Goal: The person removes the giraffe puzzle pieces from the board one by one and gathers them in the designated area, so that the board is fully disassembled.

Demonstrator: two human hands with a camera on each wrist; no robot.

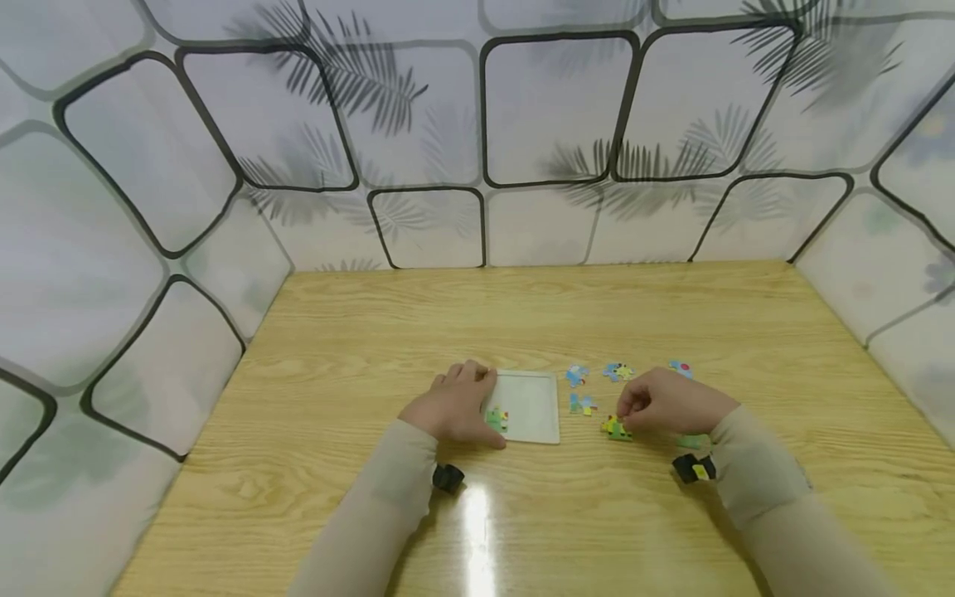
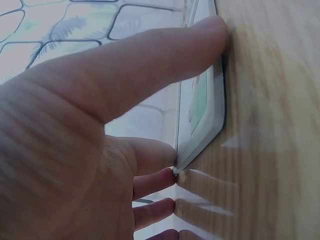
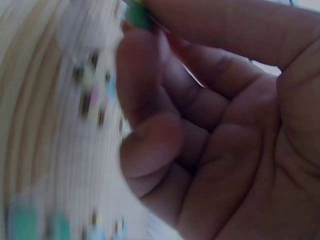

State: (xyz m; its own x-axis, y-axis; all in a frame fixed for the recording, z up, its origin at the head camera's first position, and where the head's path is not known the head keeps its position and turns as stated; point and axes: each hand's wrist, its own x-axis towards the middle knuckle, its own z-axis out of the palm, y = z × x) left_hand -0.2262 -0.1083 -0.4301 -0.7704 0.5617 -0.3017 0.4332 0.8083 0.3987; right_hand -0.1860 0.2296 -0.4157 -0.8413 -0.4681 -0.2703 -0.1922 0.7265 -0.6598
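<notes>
A white, shallow square puzzle tray (image 1: pixel 533 406) lies on the table with a green puzzle piece (image 1: pixel 496 419) in its near left corner. My left hand (image 1: pixel 457 406) rests at the tray's left side, its straight thumb (image 2: pixel 165 52) touching the near rim and its fingers at the left edge. Between thumb and forefinger, my right hand (image 1: pixel 675 400) pinches a green and yellow puzzle piece (image 1: pixel 617 429), right of the tray. In the right wrist view only a green bit of that piece (image 3: pixel 137 15) shows; the other fingers are curled into the palm.
Loose blue puzzle pieces (image 1: pixel 577 376) lie right of the tray, among them a blue and yellow one (image 1: pixel 618 371). A blue piece with a red spot (image 1: pixel 681 368) is beyond my right hand, and a green piece (image 1: pixel 694 441) lies by that wrist. Patterned walls (image 1: pixel 559 224) border the table.
</notes>
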